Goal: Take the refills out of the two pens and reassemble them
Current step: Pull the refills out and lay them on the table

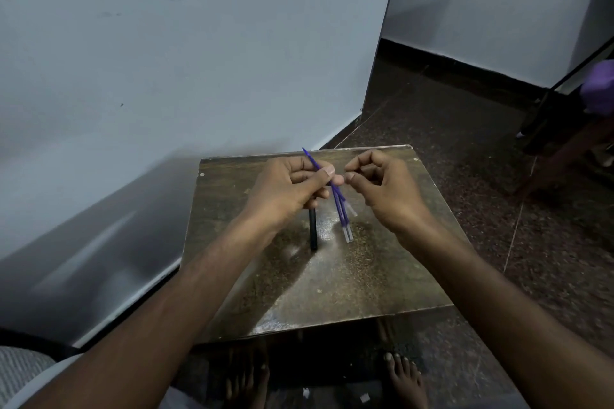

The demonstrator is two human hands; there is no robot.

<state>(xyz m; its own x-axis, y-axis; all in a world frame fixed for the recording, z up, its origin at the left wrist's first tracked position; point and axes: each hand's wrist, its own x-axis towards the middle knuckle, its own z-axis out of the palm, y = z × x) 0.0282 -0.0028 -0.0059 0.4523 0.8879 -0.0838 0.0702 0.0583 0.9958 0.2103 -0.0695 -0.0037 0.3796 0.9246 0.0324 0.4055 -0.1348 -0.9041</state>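
My left hand (292, 184) pinches a thin blue refill (310, 158) between thumb and forefinger; its tip points up and away, and its lower end runs down toward the table. Below it, other blue refills with clear ends (345, 224) show over the table; I cannot tell whether they lie there or are held. A black pen barrel (313, 229) sticks out from under my left hand, its end on the table. My right hand (378, 186) hovers just right of the refill with fingertips curled together; whether it holds a small part is hidden.
The small brown table (332, 276) stands against a pale wall (166, 76). Dark speckled floor lies to the right, with wooden furniture legs (564, 149) at far right. My bare feet (402, 375) show under the table's front edge.
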